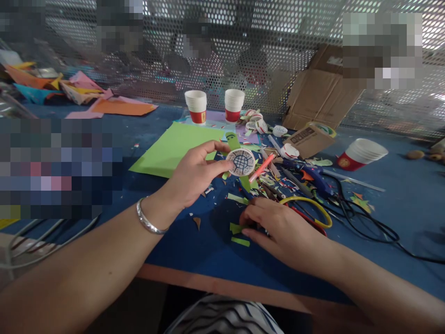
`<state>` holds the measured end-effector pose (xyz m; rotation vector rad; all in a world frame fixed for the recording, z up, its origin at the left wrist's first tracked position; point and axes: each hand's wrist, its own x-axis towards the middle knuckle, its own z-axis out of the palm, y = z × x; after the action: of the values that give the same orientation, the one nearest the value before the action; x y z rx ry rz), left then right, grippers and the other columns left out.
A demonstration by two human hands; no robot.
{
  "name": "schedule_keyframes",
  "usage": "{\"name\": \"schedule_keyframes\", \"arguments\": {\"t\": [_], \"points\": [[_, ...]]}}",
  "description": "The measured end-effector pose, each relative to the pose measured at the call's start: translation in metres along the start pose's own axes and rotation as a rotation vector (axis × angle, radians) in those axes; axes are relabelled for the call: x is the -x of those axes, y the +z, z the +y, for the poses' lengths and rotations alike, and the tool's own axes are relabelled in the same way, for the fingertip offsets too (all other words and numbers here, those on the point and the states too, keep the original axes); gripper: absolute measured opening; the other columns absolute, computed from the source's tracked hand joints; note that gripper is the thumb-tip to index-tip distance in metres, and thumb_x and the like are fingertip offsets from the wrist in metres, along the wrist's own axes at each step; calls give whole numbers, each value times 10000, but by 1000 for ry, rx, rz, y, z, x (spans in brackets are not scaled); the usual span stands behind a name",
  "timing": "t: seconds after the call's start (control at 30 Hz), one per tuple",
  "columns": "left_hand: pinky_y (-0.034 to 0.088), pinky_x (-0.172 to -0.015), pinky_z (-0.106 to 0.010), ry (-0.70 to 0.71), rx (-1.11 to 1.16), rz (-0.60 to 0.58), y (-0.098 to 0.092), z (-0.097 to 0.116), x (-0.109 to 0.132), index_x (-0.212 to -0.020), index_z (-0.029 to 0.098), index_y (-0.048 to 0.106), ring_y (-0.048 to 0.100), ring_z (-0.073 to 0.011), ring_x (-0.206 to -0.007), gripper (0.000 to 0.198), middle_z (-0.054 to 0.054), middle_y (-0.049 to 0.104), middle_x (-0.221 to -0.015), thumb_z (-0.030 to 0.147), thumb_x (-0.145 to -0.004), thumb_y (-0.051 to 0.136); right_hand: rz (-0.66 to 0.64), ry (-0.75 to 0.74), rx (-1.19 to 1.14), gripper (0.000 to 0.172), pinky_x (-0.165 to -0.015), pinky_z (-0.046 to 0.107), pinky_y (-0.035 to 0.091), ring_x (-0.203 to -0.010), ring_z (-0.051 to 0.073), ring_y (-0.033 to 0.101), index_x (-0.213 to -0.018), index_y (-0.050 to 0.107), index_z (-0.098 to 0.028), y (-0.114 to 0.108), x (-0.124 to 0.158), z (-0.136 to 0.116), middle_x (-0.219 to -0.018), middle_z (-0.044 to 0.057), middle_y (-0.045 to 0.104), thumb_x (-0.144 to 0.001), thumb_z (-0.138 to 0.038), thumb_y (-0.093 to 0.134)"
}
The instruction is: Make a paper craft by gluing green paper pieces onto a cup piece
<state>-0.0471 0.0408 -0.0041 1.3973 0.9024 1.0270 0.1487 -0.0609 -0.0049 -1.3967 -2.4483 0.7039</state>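
CRAFT WORKSPACE, TABLE AREA
Blue work table, strewn with paper scraps. On it: green paper sheet; orange paper; stacked paper cups; blue corded tool. Behind: cardboard box, perforated screen. Type of building: undetermined.

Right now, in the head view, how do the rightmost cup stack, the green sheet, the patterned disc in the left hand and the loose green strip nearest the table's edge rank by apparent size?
Largest to smallest, as they look:
1. green sheet, partly covered
2. rightmost cup stack
3. patterned disc
4. green strip
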Motion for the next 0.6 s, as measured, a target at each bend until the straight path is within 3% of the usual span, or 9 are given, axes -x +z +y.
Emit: {"name": "schedule_keyframes", "arguments": {"t": [0.23,0.43,0.6], "points": [[441,-564,-253,25,-168,16,-2,0,2,-1086,242,643,628,-152,-680,307,-1,672,-763,279,-803,757,-43,14,26,69,-847,357,485,-912,207,624,-929,670,-175,-1,-1,-4,-953,56,661,-935,-130,617],[516,-614,-233,189,-352,71,0,5,3,-1079,195,645,627,-93,-720,330,-58,631,-1175,211,-771,762,-54,34,24,87,-860,367,493,-937,216,625,-988,675,-169,-3,-1,-5,-1000,72,653,-935,-134,615],[552,-633,-227,248,-359,49,1,5,5,-1128,219,586,630,-74,-708,392,-60,590,-1279,171,-775,750,-61,42,17,84,-848,354,486,-906,204,618,-931,656,-170,-1,-2,-6,-956,60,651,-923,-109,599]]}}
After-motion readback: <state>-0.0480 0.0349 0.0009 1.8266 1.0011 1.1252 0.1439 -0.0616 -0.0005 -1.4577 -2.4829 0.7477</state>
